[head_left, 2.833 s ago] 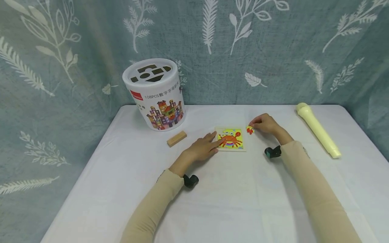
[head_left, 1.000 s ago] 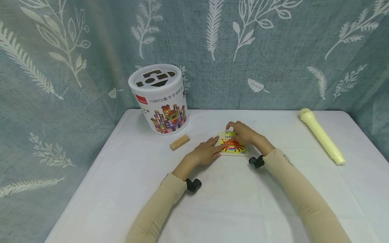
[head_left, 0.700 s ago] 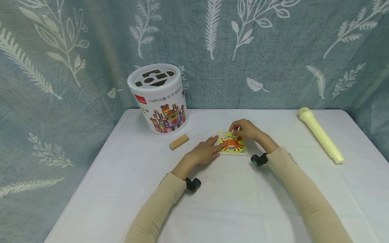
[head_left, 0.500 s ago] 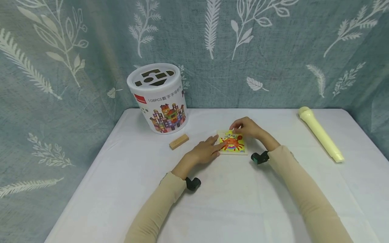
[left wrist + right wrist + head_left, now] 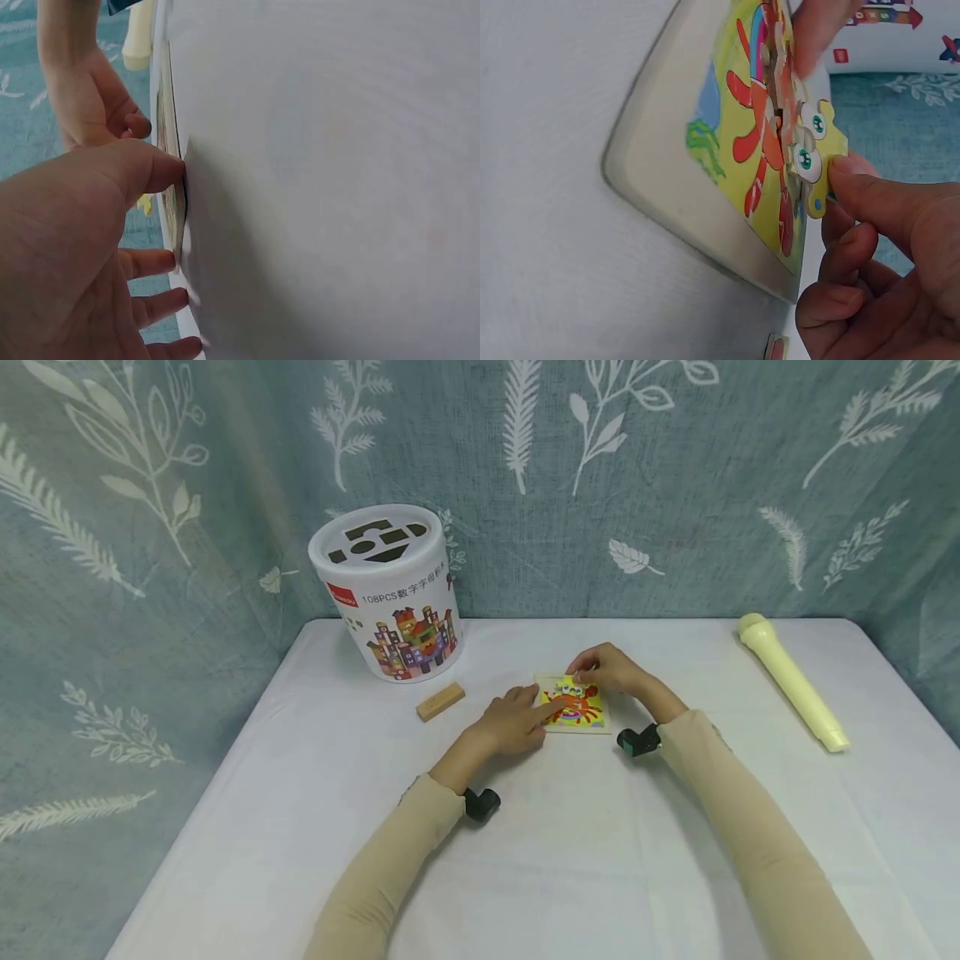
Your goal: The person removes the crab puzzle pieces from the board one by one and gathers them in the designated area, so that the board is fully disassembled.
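A wooden crab puzzle board (image 5: 604, 727) lies on the white table, its orange crab on yellow facing up. My left hand (image 5: 512, 722) reaches in from the left with fingers spread, the index finger lying over the crab. In the left wrist view its thumb (image 5: 161, 169) sits at the near edge of the board. Between thumb and fingers, my right hand (image 5: 611, 668) pinches a yellow puzzle piece (image 5: 817, 154) with two crab eyes. That piece stands tilted up at the top edge of the board. A small red-faced piece (image 5: 777, 346) lies beside the board under the right hand.
A white bucket (image 5: 386, 593) with shape holes in its lid stands at the back left. Near it lies a small wooden block (image 5: 440, 702). A pale yellow toy microphone (image 5: 793, 683) is at the right. Behind the table hangs a leaf-patterned curtain (image 5: 525, 560).
My right hand has gone from a red and yellow piece right of the board to its top edge, where it now lifts the eye piece. The left hand stays on the board.
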The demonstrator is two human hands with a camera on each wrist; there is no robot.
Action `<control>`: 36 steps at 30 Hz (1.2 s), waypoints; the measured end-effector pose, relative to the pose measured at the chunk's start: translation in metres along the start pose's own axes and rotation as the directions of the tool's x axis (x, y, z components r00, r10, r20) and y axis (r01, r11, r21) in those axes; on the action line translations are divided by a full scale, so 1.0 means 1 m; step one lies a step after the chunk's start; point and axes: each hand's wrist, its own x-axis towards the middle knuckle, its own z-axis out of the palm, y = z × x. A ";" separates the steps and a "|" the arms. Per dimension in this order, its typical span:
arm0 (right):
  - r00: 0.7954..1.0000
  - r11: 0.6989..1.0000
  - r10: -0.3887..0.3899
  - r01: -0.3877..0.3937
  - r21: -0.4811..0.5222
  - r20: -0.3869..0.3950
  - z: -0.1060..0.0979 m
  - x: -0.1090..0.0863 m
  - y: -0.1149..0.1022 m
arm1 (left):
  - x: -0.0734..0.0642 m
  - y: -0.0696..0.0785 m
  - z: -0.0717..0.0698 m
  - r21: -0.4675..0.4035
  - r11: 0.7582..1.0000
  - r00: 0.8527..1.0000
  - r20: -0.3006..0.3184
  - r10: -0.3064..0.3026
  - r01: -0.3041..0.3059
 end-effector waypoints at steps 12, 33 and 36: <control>1.000 0.999 0.007 -0.008 -0.037 -0.023 -0.001 0.003 -0.001 | 0.007 0.013 0.001 0.101 0.993 0.998 -0.001 -0.060 0.060; 0.989 0.990 0.132 -0.129 0.053 -0.070 -0.051 -0.028 0.030 | 0.009 0.017 0.003 0.026 0.997 0.996 -0.051 0.076 -0.075; 0.980 0.983 0.182 -0.179 0.044 -0.077 -0.062 -0.039 0.044 | 0.009 0.015 0.004 0.018 0.996 0.995 -0.049 0.083 -0.082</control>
